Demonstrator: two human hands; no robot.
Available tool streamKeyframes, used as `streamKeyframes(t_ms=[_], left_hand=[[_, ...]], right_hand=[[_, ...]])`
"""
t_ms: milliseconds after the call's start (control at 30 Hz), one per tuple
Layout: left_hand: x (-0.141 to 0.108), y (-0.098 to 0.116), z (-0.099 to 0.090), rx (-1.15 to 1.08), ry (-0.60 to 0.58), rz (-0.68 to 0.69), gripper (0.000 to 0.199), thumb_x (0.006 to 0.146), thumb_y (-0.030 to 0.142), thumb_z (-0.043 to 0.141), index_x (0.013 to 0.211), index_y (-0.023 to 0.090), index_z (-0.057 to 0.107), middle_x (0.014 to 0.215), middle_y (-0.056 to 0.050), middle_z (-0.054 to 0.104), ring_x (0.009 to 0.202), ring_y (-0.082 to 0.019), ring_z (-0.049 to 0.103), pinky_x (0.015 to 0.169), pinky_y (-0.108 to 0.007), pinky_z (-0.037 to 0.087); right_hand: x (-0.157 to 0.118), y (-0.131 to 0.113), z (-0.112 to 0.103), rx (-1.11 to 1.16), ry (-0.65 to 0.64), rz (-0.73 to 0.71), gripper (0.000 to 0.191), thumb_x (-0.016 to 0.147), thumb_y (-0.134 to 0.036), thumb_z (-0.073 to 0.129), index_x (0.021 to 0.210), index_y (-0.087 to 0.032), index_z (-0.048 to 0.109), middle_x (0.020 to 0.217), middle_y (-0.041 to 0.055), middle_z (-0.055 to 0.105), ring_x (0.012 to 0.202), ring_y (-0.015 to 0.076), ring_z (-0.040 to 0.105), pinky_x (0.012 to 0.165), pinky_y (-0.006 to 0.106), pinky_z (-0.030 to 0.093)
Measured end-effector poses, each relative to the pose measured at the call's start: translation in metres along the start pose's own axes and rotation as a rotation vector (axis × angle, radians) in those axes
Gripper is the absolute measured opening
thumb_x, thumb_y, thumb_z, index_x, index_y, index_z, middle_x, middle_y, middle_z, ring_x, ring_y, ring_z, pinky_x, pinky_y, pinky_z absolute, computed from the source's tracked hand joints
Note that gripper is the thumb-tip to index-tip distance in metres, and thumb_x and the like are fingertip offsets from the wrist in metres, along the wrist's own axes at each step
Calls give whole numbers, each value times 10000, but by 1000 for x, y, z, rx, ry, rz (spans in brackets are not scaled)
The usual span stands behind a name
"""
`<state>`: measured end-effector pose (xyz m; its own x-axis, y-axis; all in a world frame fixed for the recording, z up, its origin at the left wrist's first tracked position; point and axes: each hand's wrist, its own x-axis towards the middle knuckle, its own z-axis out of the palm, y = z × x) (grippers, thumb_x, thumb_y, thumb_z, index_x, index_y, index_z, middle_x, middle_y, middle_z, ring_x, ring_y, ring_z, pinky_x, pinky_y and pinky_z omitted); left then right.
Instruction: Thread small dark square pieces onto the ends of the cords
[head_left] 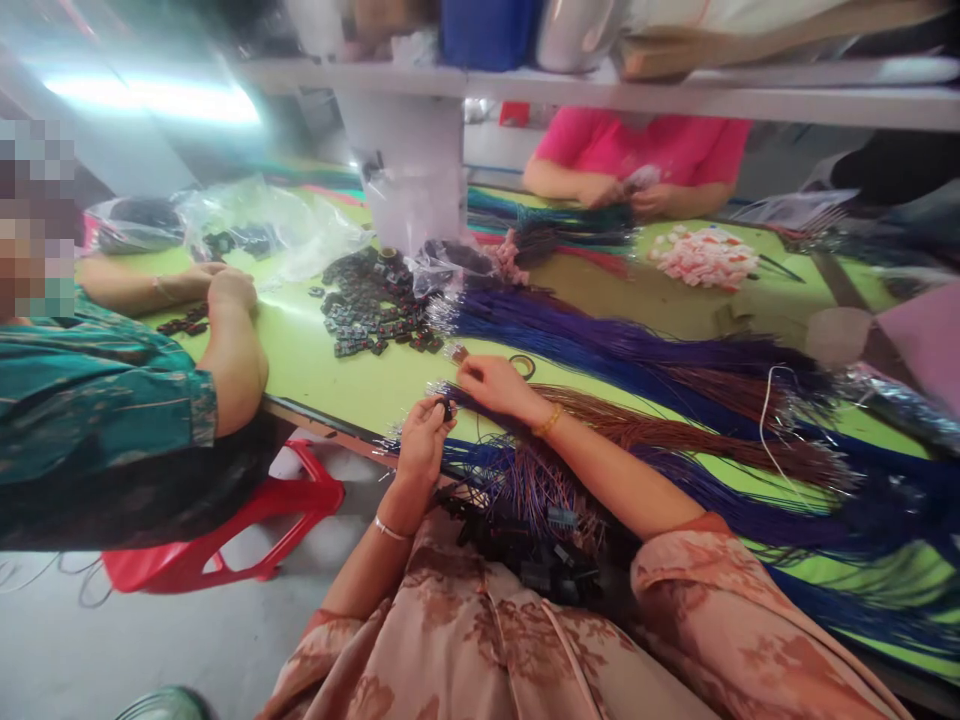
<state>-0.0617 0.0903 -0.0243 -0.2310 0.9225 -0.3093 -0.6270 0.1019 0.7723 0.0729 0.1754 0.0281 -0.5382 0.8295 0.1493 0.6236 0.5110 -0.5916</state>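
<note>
My left hand is closed around a small black plastic connector, pinched between thumb and fingers at the table's front edge. Just right of it, my right hand reaches over the wires with bent fingers drawn together. Its fingertips are at the metal-tipped ends of some brown wires; what they pinch is too small to make out. Under my right forearm runs a bundle of brown wires. Blue and purple wires lie behind it. On my lap are black connectors with wires hanging from them.
A pile of black connectors lies beyond my hands, near a roll of tape. Pink-white pieces are heaped farther back. One co-worker in a teal top sits left by a red stool; another, in pink, works opposite. A shelf crosses above.
</note>
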Motion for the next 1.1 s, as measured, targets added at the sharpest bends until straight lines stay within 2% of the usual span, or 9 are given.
streamKeyframes(t_ms=[67,200,400,500,633,733,800,933,1100], left_hand=[[1,0,-1,4,-11,3,273,665,234,788,866,159,619,825,-21,639,764,-113,625,681,-230,478],[-1,-1,-1,-9,-23,12,295,653,237,798,877,156,624,841,-15,628,779,-113,628,690,-235,482],[-3,-1,-3,-9,-48,10,307,645,247,803,878,160,624,843,-16,635,787,-115,629,694,-233,481],[-2,-1,-3,-15,-41,6,315,637,252,808,875,162,622,835,-16,638,784,-116,627,701,-239,479],[-2,-1,-2,-15,-39,6,320,632,257,812,873,161,625,847,-20,640,785,-116,626,703,-241,478],[-3,0,-1,-7,-41,16,303,643,261,807,868,162,630,853,-21,636,792,-116,624,704,-239,480],[-3,0,0,-3,-46,16,285,659,257,797,871,164,630,846,-21,634,790,-115,623,709,-240,482],[-3,0,-2,-12,-49,10,265,682,238,776,890,167,627,873,-31,644,807,-119,623,729,-246,484],[-1,0,-5,-34,-85,-1,242,708,221,747,911,176,624,909,-46,663,854,-135,621,782,-271,486]], right_hand=[[20,9,0,-112,14,72,216,850,-208,463,815,-142,666,812,56,690,694,140,542,636,246,315],[46,17,16,-295,-74,185,224,846,-198,458,852,-147,675,898,103,700,789,197,589,652,270,334],[48,14,31,-405,-103,225,256,885,-214,407,973,-120,629,1020,174,651,880,251,598,727,308,387],[44,16,27,-302,-20,187,223,889,-210,399,964,-125,591,964,148,645,825,222,577,725,300,389],[38,21,21,91,116,167,120,831,-190,432,818,-151,544,755,35,597,672,142,502,647,251,373],[29,20,19,417,127,160,95,783,-218,462,743,-163,527,680,-25,538,610,104,446,602,218,362],[19,16,17,525,102,142,100,758,-243,498,730,-158,542,668,-36,534,601,93,438,594,212,363],[-2,6,15,522,25,123,116,742,-245,534,716,-141,577,651,-24,567,577,87,447,567,210,347],[-21,-3,12,274,-22,47,135,780,-240,554,692,-144,589,620,-22,572,553,80,426,555,210,290]])
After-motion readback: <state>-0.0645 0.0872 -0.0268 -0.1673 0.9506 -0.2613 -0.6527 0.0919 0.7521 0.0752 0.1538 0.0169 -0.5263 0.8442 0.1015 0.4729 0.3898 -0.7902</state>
